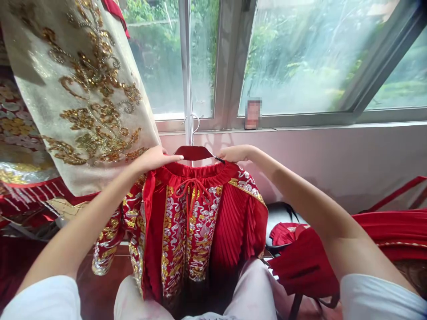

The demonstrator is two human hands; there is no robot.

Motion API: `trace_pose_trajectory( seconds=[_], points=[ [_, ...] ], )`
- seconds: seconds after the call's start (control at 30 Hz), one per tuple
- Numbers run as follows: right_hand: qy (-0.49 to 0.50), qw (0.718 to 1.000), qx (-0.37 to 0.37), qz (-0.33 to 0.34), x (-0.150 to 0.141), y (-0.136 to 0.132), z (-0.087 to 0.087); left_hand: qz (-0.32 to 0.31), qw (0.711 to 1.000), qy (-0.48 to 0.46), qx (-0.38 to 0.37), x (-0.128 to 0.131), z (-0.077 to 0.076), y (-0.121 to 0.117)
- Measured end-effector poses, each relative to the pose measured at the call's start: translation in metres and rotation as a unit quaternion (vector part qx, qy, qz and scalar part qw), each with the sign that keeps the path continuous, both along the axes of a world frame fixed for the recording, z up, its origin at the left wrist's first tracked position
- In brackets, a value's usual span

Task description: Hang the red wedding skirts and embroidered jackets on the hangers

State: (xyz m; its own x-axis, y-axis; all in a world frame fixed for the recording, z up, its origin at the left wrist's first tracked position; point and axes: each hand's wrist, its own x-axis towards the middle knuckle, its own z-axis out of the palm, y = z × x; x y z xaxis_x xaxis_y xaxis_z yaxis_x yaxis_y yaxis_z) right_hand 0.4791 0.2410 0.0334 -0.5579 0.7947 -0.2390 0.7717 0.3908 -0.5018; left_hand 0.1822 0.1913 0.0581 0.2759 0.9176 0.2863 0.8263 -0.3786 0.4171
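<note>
A red skirt [175, 213] with silver and gold embroidered panels, a pleated side and a tied cord hangs upright in front of me. Its gathered waistband lies just below a dark red hanger [193, 153] with a metal hook. My left hand [159, 158] is closed on the waistband's left end, the thumb stretched along the hanger and the other fingers mostly hidden. At the right end, my right hand [234, 153] pinches the waistband beside a dark hanger tip. An embroidered red jacket [131, 222] shows behind the skirt, its sleeve hanging left.
A cream cloth with gold beading [96, 89] hangs at the left. A white pole [187, 80] stands before the window [300, 58]. On the sill leans a small blurred-out object [253, 114]. Red pleated fabric [310, 262] lies at the lower right.
</note>
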Motion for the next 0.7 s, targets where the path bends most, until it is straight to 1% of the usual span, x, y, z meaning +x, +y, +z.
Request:
trace_pose_trajectory(
  seconds=[0.07,0.1,0.13,0.17,0.23,0.3,0.33,0.4,0.47,0.5,0.57,0.63,0.67,0.7],
  points=[
    [0.073,0.993,0.040,0.083,-0.010,0.005,-0.003,0.050,0.998,0.036,-0.004,0.016,-0.010,0.008],
    [0.113,0.984,0.040,0.132,-0.015,0.006,-0.004,0.058,0.997,0.045,-0.004,0.021,-0.013,0.011],
    [0.144,0.974,0.036,0.172,-0.020,0.006,-0.005,0.051,0.998,0.044,-0.004,0.024,-0.015,0.013],
    [0.158,0.967,0.036,0.197,-0.024,0.006,-0.005,0.039,0.998,0.039,-0.006,0.025,-0.015,0.014],
    [0.147,0.967,0.057,0.199,-0.031,0.003,-0.004,0.013,0.999,0.028,-0.017,0.023,-0.013,0.015],
    [0.130,0.974,0.081,0.167,-0.034,0.000,-0.001,-0.028,0.998,0.015,-0.050,0.017,-0.008,0.014],
    [0.124,0.979,0.085,0.140,-0.033,-0.001,0.000,-0.053,0.996,0.010,-0.071,0.014,-0.005,0.013],
    [0.125,0.987,0.088,0.055,-0.030,-0.005,-0.001,-0.096,0.989,0.004,-0.116,0.009,0.001,0.012],
    [0.147,0.983,0.098,-0.058,-0.024,-0.011,-0.004,-0.107,0.985,0.012,-0.136,0.006,0.006,0.012],
    [0.173,0.975,0.094,-0.104,-0.021,-0.013,-0.007,-0.097,0.986,0.021,-0.132,0.006,0.007,0.012],
    [0.257,0.952,0.055,-0.159,-0.016,-0.019,-0.014,-0.066,0.991,0.039,-0.112,0.008,0.007,0.013],
    [0.345,0.921,-0.007,-0.182,-0.017,-0.023,-0.020,-0.040,0.994,0.042,-0.090,0.010,0.006,0.015],
    [0.376,0.907,-0.034,-0.186,-0.020,-0.024,-0.022,-0.036,0.995,0.037,-0.086,0.012,0.005,0.016],
    [0.390,0.900,-0.053,-0.188,-0.024,-0.026,-0.023,-0.042,0.995,0.030,-0.088,0.015,0.004,0.018]
  ],
)
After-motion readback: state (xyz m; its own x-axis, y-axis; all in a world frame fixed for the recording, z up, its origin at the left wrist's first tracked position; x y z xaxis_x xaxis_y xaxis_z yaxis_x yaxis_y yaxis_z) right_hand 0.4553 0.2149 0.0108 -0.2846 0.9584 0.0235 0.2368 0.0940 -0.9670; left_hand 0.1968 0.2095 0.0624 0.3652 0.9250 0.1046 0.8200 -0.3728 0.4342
